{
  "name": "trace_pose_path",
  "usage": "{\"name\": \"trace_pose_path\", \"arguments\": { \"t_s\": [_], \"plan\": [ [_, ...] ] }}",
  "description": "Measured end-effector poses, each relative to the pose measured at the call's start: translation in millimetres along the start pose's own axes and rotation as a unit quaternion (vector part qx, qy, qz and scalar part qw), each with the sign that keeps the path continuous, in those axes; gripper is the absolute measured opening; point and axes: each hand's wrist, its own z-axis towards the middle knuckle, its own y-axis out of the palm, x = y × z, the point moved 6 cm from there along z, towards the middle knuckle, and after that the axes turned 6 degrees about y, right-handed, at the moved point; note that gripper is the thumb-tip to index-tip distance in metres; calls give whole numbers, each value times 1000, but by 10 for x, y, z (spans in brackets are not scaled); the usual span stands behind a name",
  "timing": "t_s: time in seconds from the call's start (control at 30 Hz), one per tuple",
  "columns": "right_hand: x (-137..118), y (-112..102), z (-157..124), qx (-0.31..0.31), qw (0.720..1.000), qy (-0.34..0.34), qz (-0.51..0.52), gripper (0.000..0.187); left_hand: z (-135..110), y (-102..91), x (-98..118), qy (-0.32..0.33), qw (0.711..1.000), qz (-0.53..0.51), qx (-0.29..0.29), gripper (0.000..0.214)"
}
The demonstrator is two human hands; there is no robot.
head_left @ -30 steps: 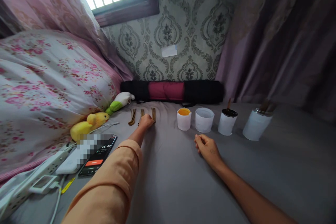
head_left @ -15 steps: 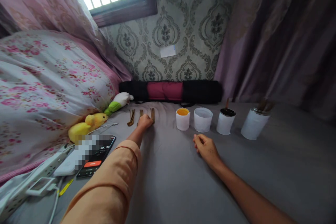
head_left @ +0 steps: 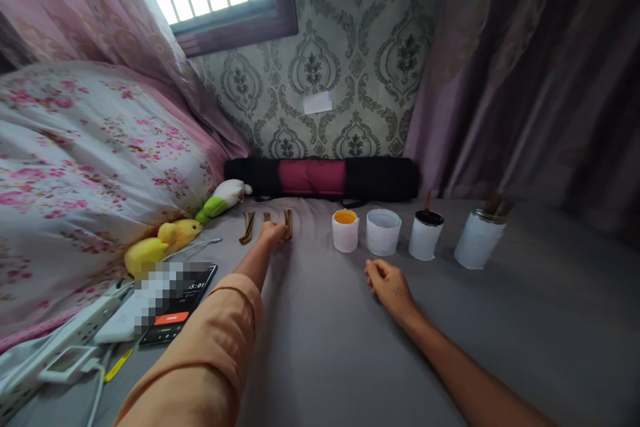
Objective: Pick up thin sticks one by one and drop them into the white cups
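My left hand (head_left: 273, 234) reaches far forward over the grey sheet (head_left: 325, 347) and lies closed on a row of brown sticks (head_left: 249, 225); its fingers curl round the middle and right ones. My right hand (head_left: 387, 283) rests on the sheet in a loose fist, with nothing visible in it. Just beyond it stands a row of white-wrapped cups: one with orange content (head_left: 345, 230), one that looks empty (head_left: 383, 231), one with dark content and a stick (head_left: 426, 234), and a jar holding sticks (head_left: 479, 237).
A floral pillow (head_left: 85, 167) fills the left. Beside it lie yellow (head_left: 163, 243) and green-white (head_left: 223, 197) soft toys, a phone showing a timer (head_left: 177, 300), and a power strip (head_left: 60, 340). A black and red roll (head_left: 320, 178) lies against the wall.
The view has shifted slightly. Both hands stay where they were, the left on the sticks, the right in a loose fist on the sheet.
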Motion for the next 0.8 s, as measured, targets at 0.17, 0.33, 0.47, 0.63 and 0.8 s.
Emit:
{"name": "trace_pose_path", "arguments": {
  "t_s": [0.17, 0.33, 0.47, 0.63, 0.8],
  "plan": [
    [11, 2, 6, 0, 1000, -8, 4, 36, -116, 137, -60, -79, 981, -179, 15, 14],
    [29, 7, 15, 2, 1000, -13, -3, 37, -261, 311, -46, -99, 943, -316, 3, 15],
    [8, -1, 2, 1, 1000, -16, -8, 37, -395, 447, -26, -110, 910, -398, -27, 16],
    [-8, -14, -11, 1, 1000, -10, -4, 36, -510, 583, -35, -108, 877, -465, -52, 13],
    [15, 1, 5, -4, 1000, 3, 6, 37, -619, 646, -62, -89, 861, -497, -59, 12]
  ]
}}
